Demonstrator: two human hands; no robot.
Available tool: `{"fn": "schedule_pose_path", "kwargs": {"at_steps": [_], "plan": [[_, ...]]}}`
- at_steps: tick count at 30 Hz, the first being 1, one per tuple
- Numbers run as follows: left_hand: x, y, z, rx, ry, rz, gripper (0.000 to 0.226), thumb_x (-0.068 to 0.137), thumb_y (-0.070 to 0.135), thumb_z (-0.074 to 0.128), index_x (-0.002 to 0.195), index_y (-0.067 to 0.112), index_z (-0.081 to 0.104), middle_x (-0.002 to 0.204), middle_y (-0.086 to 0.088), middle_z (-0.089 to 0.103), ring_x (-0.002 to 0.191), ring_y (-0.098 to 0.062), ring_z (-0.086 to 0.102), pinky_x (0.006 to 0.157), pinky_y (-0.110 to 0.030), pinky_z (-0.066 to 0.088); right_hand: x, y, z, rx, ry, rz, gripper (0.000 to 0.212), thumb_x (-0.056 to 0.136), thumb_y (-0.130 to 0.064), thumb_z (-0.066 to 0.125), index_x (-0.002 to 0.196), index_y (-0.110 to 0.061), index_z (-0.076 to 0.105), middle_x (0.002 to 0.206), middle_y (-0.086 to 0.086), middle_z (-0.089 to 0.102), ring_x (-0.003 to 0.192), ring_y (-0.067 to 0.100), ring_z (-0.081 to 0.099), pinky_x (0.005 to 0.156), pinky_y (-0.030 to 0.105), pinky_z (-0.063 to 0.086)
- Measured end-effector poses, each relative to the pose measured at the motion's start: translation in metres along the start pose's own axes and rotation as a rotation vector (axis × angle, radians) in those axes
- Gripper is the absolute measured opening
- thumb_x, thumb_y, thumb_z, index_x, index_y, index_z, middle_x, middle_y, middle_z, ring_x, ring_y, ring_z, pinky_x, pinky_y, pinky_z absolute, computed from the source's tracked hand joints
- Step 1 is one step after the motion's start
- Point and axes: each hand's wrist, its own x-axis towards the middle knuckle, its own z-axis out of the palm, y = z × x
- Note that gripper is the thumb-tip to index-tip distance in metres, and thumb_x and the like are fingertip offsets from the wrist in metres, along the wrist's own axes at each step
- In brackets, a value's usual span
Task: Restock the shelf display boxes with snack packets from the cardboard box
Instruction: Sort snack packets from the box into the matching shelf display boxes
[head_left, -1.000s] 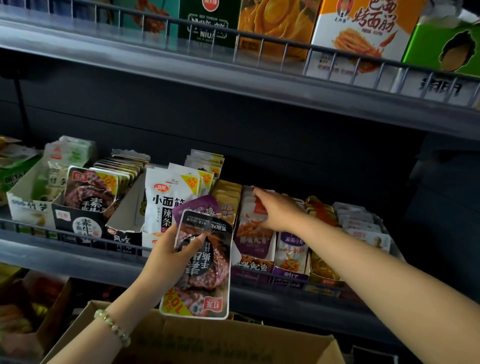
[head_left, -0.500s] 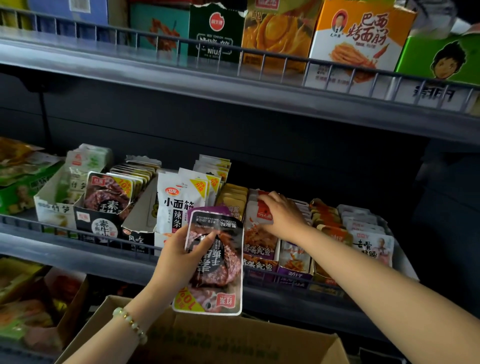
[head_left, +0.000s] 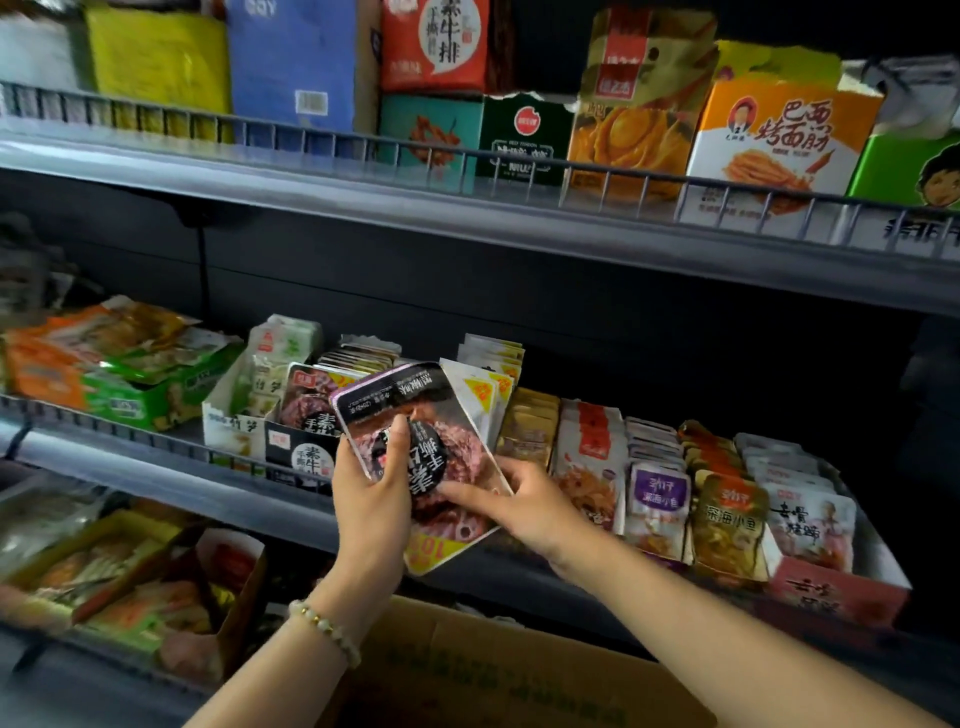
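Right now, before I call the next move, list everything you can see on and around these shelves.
snack packet: one, black and purple, held in front of the middle shelf
black display box: one, black, middle shelf, left of the held packet
white display box: one, white, left of the black one
packet rows: several, gold, red-white, purple, middle shelf, right
green and orange packs: several, middle shelf, far left
cartons: several, yellow, blue, red, orange, green, top shelf
cardboard box: one, brown, below the hands
open carton: one, brown, lower shelf, left
bead bracelet: one, pale, left wrist
left hand: grips the packet, thumb on its front
right hand: holds the packet's lower right edge
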Motion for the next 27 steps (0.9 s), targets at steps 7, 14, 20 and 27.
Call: {"fn": "schedule_pose_path", "kwargs": {"at_steps": [7,14,20,27], "plan": [[0.028,0.025,-0.061,-0.083,0.015,-0.076,0.030,0.090,0.031,0.063,0.116,0.019,0.056,0.108,-0.001,0.070,0.099,-0.017,0.068,0.086,-0.039,0.055,0.033,-0.005,0.067,0.313,-0.028,0.125,0.057,0.048,-0.034,0.085,0.096,-0.010,0.069,0.096,0.009,0.075,0.095,0.023,0.070,0.096,0.041,0.052],[0.088,0.041,-0.144,0.037,0.149,-0.008,0.040,0.091,0.037,0.063,0.122,0.015,0.051,0.113,-0.009,0.067,0.099,-0.026,0.067,0.090,-0.050,0.053,0.076,-0.058,0.068,0.099,0.249,-0.019,0.027,0.071,-0.026,0.082,0.089,-0.015,0.065,0.078,-0.002,0.067,0.068,0.007,0.061,0.056,0.017,0.046],[0.122,0.027,-0.171,0.181,0.064,-0.031,0.037,0.087,0.003,0.066,0.118,0.013,0.048,0.094,0.006,0.060,0.077,-0.002,0.057,0.049,-0.006,0.044,0.144,-0.093,0.057,-0.382,0.406,-0.357,0.018,0.079,-0.025,0.077,0.071,-0.015,0.065,0.070,0.001,0.065,0.068,0.017,0.059,0.068,0.034,0.049],[0.136,0.007,-0.178,0.252,0.026,-0.025,0.029,0.088,0.012,0.067,0.113,0.015,0.052,0.101,0.001,0.066,0.088,-0.013,0.065,0.068,-0.024,0.052,0.203,-0.100,0.080,-0.895,0.084,-0.293,0.030,0.086,-0.020,0.069,0.114,-0.009,0.062,0.107,0.010,0.066,0.097,0.025,0.062,0.082,0.030,0.048]]}}
